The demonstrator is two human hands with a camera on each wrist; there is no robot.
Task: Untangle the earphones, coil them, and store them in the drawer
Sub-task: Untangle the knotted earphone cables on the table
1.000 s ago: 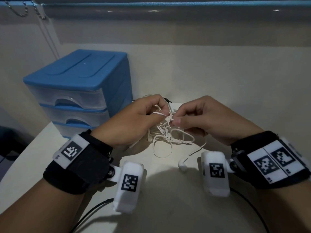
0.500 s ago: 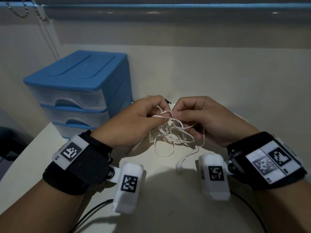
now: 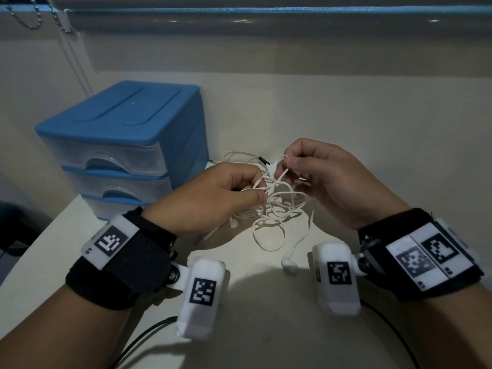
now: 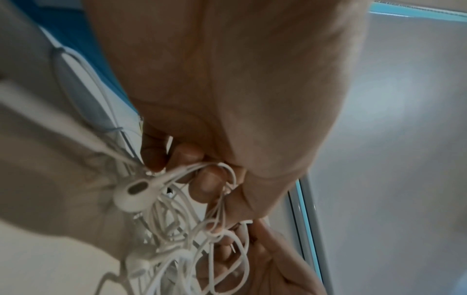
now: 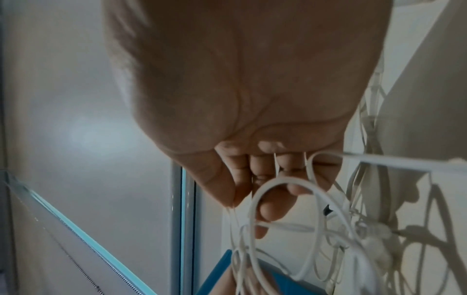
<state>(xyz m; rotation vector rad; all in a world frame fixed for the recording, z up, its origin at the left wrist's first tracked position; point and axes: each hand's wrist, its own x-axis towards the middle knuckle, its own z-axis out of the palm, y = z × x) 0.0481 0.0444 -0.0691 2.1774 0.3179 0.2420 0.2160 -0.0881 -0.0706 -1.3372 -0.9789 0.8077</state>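
Observation:
The white earphones hang as a tangled bunch of loops between my two hands, just above the table. My left hand pinches a strand at the left of the tangle; an earbud dangles beside its fingers. My right hand is raised a little higher and pinches a small loop of cord. Another earbud lies on the table below the tangle. The blue drawer unit stands at the left, with all three clear drawers closed.
The pale table runs to a wall behind, with its left edge beside the drawer unit. A black-tipped plug pokes out behind the tangle. Dark cables trail from the wrist cameras over the near table.
My right hand has risen and moved back, drawing a loop up out of the tangle. My left hand has sunk slightly while keeping its pinch, so the hands are now farther apart.

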